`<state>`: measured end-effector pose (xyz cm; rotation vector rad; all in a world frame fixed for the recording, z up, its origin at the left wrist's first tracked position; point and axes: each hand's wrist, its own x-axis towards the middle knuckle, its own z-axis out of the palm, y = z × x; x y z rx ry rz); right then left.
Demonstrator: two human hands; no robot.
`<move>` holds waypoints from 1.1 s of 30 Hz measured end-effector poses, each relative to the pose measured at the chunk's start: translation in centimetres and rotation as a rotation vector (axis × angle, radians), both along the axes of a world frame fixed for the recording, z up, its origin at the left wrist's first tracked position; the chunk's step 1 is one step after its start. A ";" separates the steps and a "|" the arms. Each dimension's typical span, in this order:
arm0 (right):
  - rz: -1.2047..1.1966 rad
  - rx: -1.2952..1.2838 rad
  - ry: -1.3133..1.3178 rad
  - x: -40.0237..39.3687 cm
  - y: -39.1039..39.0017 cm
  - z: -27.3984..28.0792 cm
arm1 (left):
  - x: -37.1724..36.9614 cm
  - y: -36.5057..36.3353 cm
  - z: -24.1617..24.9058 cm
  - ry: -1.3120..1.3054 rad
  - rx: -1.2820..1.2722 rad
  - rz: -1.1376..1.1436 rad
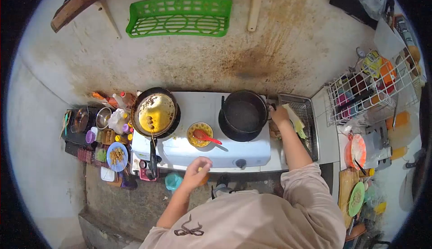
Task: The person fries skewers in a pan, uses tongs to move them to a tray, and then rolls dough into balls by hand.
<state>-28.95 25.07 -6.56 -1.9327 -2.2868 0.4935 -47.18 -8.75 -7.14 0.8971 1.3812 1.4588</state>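
Observation:
My right hand (pixel 280 115) is closed at the right-side handle of a dark cooking pot (pixel 245 114), which sits on the right burner of the white stove (pixel 180 153). My left hand (pixel 196 171) is raised in front of the stove with curled fingers; what they may hold is hidden. Between the burners stands a patterned yellow bowl (pixel 192 142) with a red spoon (pixel 208 137) resting in it. On the left burner, a frying pan (pixel 167 107) has skewered food (pixel 150 122) lying in it, and its black handle points toward me.
To the left, a blue plate (pixel 113 164) holds skewers among jars and bottles. A metal tray (pixel 310 132) lies right of the stove. A white wire rack (pixel 337 105) and a green plate (pixel 356 198) are farther right. A green shelf (pixel 180 17) hangs on the wall.

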 end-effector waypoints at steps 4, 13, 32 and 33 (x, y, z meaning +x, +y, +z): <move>0.077 0.151 -0.005 -0.6 -0.1 -0.4 | -0.6 0.3 -0.1 -0.077 -0.055 -0.069; 0.176 0.275 -0.032 -0.8 -0.9 -0.6 | -3.5 2.6 0.3 0.056 0.007 0.011; 0.142 0.359 -0.052 -0.9 -2.4 1.9 | -2.0 3.6 0.6 0.102 0.000 -0.053; 0.124 0.382 -0.044 -1.1 -2.5 2.1 | -1.9 3.5 0.8 0.131 -0.001 -0.047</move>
